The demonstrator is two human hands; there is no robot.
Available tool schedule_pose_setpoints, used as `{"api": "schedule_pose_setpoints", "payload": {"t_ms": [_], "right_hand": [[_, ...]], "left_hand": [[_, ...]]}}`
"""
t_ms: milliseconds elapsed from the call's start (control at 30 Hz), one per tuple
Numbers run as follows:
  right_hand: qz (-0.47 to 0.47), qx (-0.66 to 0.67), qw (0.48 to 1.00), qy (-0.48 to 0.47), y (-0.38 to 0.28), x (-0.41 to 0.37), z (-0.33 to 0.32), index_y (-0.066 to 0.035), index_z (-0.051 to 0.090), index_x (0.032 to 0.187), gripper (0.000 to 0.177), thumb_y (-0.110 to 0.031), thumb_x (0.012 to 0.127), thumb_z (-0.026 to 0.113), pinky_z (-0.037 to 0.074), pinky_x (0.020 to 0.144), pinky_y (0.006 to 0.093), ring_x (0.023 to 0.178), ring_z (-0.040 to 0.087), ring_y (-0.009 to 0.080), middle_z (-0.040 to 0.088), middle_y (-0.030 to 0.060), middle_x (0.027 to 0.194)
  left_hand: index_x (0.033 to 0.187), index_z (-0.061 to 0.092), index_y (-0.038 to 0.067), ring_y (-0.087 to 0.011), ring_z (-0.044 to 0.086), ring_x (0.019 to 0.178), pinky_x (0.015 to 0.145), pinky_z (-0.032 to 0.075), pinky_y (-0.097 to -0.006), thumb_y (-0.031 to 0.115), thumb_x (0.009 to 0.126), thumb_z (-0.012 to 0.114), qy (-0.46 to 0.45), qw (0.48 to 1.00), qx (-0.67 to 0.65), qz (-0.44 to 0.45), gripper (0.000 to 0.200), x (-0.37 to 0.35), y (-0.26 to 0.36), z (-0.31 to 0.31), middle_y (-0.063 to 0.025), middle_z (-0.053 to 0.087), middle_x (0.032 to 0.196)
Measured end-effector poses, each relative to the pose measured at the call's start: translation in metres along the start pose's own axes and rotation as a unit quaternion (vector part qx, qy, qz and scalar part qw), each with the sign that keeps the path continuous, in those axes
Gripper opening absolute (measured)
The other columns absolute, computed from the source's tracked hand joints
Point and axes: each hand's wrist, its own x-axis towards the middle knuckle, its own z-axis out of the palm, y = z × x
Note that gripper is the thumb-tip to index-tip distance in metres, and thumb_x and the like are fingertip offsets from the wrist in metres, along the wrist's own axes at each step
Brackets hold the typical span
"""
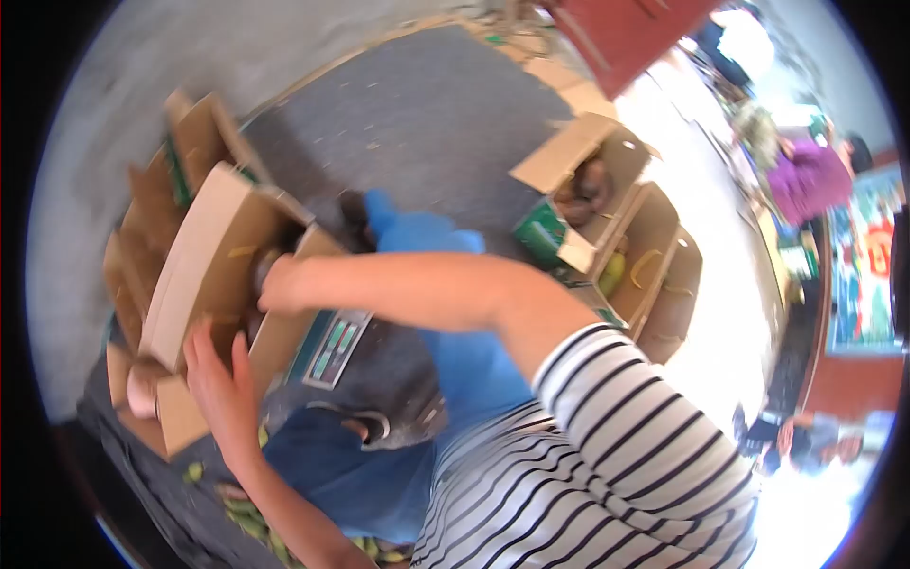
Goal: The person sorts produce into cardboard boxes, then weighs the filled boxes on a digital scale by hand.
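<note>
An open cardboard box (209,247), tilted, stands in front of me at the left. My right hand (282,286) reaches into it over the near wall, beside a brownish rounded piece (268,264); its fingers are hidden and blurred. At the box's lower end my left hand (220,365) has its fingers spread, the tips at the cardboard edge. A digital scale (336,348) with green displays shows right beside the box. Another reddish-brown rounded piece (144,391) sits in a carton at the box's lower left.
More open cartons (180,175) stand behind by the wall. To the right, a box (621,180) holds brown rounded produce, and a neighbouring one has yellow-green pieces (614,270). Small green produce (248,522) lies on the dark floor sheet (417,104). A person in purple (810,180) is farther off.
</note>
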Motion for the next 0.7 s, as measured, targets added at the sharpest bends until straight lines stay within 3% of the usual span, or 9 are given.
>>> {"api": "schedule_pose_setpoints", "payload": {"t_ms": [67,100,167,333,433,533,600,633,700], "right_hand": [[-0.009,-0.005,1.0,-0.026,-0.001,0.007,-0.002,-0.015,0.071,0.102,0.032,-0.033,0.075,0.068,0.052,0.073,0.0445,0.097,0.066,0.026,0.07,0.0088,0.102],[-0.007,0.001,1.0,-0.023,-0.004,0.0,-0.01,-0.013,0.071,0.101,0.039,-0.041,0.073,0.07,0.052,0.075,0.0438,0.097,0.066,0.0262,0.071,0.0089,0.1],[-0.004,0.024,1.0,0.01,-0.012,0.001,-0.013,-0.011,0.072,0.099,0.04,-0.043,0.075,0.068,0.052,0.076,0.0427,0.096,0.066,0.0271,0.071,0.0094,0.099],[-0.045,0.095,0.979,0.174,-0.014,-0.028,-0.055,-0.007,0.071,0.092,0.039,-0.042,0.077,0.067,0.05,0.074,0.0436,0.091,0.066,0.03,0.069,0.0116,0.092],[-0.09,0.25,0.899,0.347,-0.01,-0.111,-0.1,-0.006,0.067,0.086,0.033,-0.038,0.077,0.069,0.049,0.068,0.0403,0.082,0.065,0.0284,0.066,0.011,0.083],[-0.099,0.308,0.799,0.506,-0.005,-0.231,-0.121,-0.007,0.064,0.082,0.031,-0.037,0.078,0.073,0.048,0.062,0.0341,0.073,0.064,0.0218,0.064,0.0052,0.075],[-0.072,0.325,0.798,0.502,0.006,-0.319,-0.122,-0.005,0.062,0.085,0.033,-0.031,0.075,0.079,0.048,0.061,0.0319,0.07,0.062,0.0186,0.06,0.0041,0.077],[-0.054,0.392,0.744,0.539,0.008,-0.355,-0.11,-0.007,0.061,0.078,0.039,-0.039,0.071,0.081,0.044,0.055,0.0292,0.062,0.057,0.0145,0.058,0.0,0.07],[-0.177,0.438,0.674,0.567,0.001,-0.415,-0.099,-0.008,0.059,0.078,0.038,-0.044,0.078,0.07,0.046,0.054,0.0297,0.06,0.055,0.0139,0.058,0.001,0.069]], "left_hand": [[0.121,0.049,-0.001,-0.0439,0.051,0.109,0.089,0.042,-0.0471,0.019,0.09,0.06,-0.045,0.997,0.046,-0.05,0.039,-0.011,-0.035,0.034,-0.0239,0.052,0.117],[0.122,0.049,-0.001,-0.0437,0.052,0.108,0.088,0.044,-0.0475,0.019,0.089,0.061,-0.074,0.99,0.12,-0.015,0.04,-0.02,-0.054,0.041,-0.024,0.053,0.117],[0.12,0.05,-0.001,-0.0435,0.053,0.108,0.086,0.045,-0.0473,0.018,0.088,0.061,-0.03,0.999,0.018,-0.008,0.039,-0.015,-0.037,0.033,-0.0242,0.053,0.117],[0.118,0.051,-0.002,-0.0437,0.054,0.104,0.085,0.045,-0.0479,0.018,0.087,0.061,-0.089,0.994,0.041,-0.047,0.037,-0.016,-0.038,0.033,-0.0241,0.054,0.113],[0.116,0.051,-0.003,-0.044,0.054,0.102,0.084,0.044,-0.0482,0.018,0.086,0.062,-0.09,0.995,0.043,-0.007,0.038,-0.016,-0.042,0.036,-0.0237,0.054,0.112],[0.116,0.052,-0.003,-0.0438,0.054,0.103,0.083,0.045,-0.0478,0.018,0.085,0.063,-0.108,0.993,0.046,0.003,0.039,-0.016,-0.037,0.032,-0.0237,0.054,0.112],[0.116,0.052,-0.004,-0.0434,0.054,0.103,0.084,0.045,-0.0475,0.018,0.085,0.063,-0.112,0.993,0.049,0.008,0.039,-0.016,-0.035,0.032,-0.0238,0.054,0.113],[0.116,0.052,-0.004,-0.0432,0.054,0.104,0.084,0.045,-0.0474,0.018,0.084,0.063,-0.112,0.993,0.047,0.008,0.04,-0.016,-0.034,0.031,-0.0237,0.054,0.113],[0.116,0.052,-0.003,-0.0428,0.055,0.104,0.084,0.045,-0.0472,0.017,0.084,0.064,-0.114,0.993,0.042,0.007,0.04,-0.017,-0.032,0.032,-0.0235,0.054,0.113]]}}
